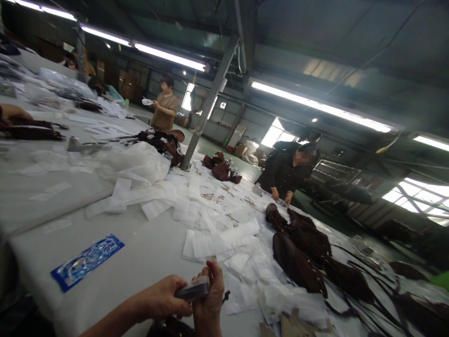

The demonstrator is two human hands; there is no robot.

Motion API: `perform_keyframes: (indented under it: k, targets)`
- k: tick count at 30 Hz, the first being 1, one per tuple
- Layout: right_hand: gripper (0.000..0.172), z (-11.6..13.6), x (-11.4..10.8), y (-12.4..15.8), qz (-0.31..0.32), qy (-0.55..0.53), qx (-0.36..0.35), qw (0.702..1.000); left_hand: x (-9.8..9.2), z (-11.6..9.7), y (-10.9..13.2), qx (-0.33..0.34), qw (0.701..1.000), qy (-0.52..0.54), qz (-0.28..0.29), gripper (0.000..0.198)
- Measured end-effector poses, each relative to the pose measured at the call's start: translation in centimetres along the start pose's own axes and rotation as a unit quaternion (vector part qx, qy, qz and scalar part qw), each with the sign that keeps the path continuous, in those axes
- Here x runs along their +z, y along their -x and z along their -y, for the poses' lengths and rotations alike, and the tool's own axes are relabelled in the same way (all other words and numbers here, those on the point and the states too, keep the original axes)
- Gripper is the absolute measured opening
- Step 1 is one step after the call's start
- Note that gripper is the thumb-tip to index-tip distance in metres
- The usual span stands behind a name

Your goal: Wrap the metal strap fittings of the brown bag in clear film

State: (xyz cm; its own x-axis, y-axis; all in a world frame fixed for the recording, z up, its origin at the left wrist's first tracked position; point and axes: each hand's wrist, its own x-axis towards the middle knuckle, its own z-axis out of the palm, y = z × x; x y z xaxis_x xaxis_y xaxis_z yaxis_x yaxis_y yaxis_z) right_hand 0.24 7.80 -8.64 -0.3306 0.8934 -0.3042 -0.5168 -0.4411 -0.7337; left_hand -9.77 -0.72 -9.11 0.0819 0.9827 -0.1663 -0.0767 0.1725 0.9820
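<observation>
My left hand [163,298] pinches a small flat grey object [193,289] with a rounded end between thumb and fingers. Its exact kind is not clear. My right hand [211,292] is closed around the other end, fingers curled upward and thumb side towards the left hand. Below them, at the bottom edge, a dark brown item [171,327] with small metal bits is partly hidden by my wrists. A short dark cord end [226,296] sticks out beside the right hand. To the left lies a blue printed packet [87,262], flat on the white table [140,255].
White paper and film strips [217,238] cover the table's middle. Brown bags with straps [298,262] lie at right, more brown bags [161,142] farther back. A slanted post [210,103] rises at the table. One person [164,107] stands behind; another [286,168] bends over the far edge.
</observation>
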Motion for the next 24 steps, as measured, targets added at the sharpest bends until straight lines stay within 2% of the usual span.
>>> perform_keyframes:
  k: [2, 5, 7, 9, 13, 16, 18, 20, 24]
  targets:
    - [0.027, -0.1, -0.1, 0.0, -0.007, -0.007, 0.004, 1.000, 0.1, 0.1, -0.1, -0.007, 1.000, 0.012, 0.001, 0.008]
    - [0.036, -0.5, -0.3, 0.1, -0.023, 0.005, 0.005, 1.000, 0.3, 0.4, -0.4, -0.007, 1.000, 0.021, -0.016, 0.022]
    - [0.049, -0.9, -0.8, 0.1, -0.032, 0.059, -0.005, 0.998, 0.4, 0.7, -0.7, -0.005, 0.999, 0.042, -0.029, 0.031]
    - [0.060, -1.5, -1.5, -0.1, -0.016, 0.151, -0.030, 0.988, 0.3, 1.1, -0.9, -0.009, 0.996, 0.075, -0.043, 0.037]
    - [0.066, -2.3, -3.2, -0.9, 0.068, 0.341, -0.138, 0.927, -0.3, 2.4, -1.4, -0.010, 0.988, 0.138, -0.075, 0.045]
    - [0.060, -2.2, -3.9, -1.0, 0.089, 0.393, -0.189, 0.895, -0.9, 3.1, -1.5, -0.011, 0.981, 0.177, -0.084, 0.046]
    - [0.055, -1.9, -4.0, -0.7, 0.119, 0.409, -0.172, 0.888, -1.1, 3.3, -1.5, -0.006, 0.979, 0.188, -0.084, 0.048]
    - [0.052, -1.6, -3.9, -0.3, 0.165, 0.417, -0.126, 0.885, -1.1, 3.3, -1.4, 0.010, 0.976, 0.199, -0.085, 0.049]
    - [0.048, -1.6, -4.0, 0.5, 0.210, 0.369, -0.044, 0.904, -0.9, 3.6, -1.4, 0.043, 0.970, 0.220, -0.095, 0.044]
